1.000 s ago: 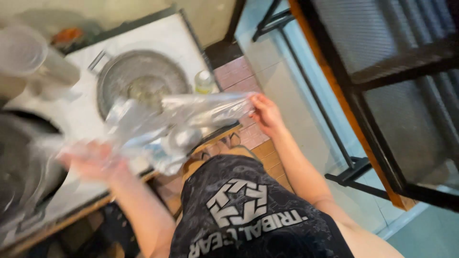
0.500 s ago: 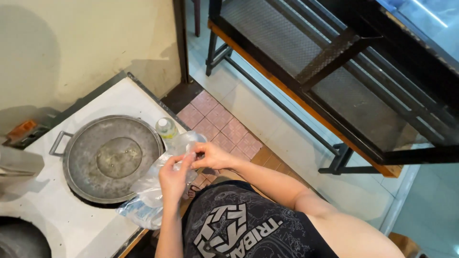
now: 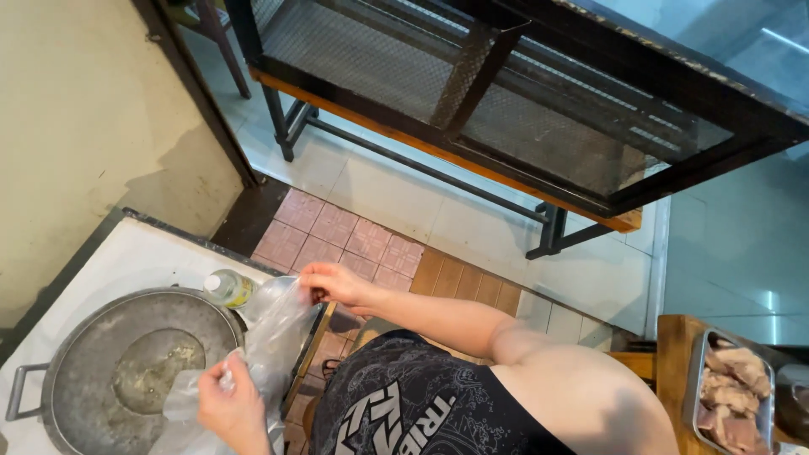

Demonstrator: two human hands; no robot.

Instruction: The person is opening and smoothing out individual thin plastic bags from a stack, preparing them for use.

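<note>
Both hands grip one clear plastic bag (image 3: pixel 274 324) over the near-left counter. Left hand (image 3: pixel 229 406) pinches the bag's lower end, fingers closed on the film; right hand (image 3: pixel 330 282) pinches the upper edge, fingers likewise closed (likely to keep the film stretched and manageable). Bag lies just right of the wide metal pan (image 3: pixel 126 362), beside a small bottle (image 3: pixel 226 287). Far right, a steel tray of raw meat (image 3: pixel 731 389).

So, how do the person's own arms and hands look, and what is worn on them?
Both arms are bare along all that shows, with no sleeves, and no gloves, watch or rings are visible on the left hand or the right hand. The person wears a black shirt with a white printed pattern.
</note>
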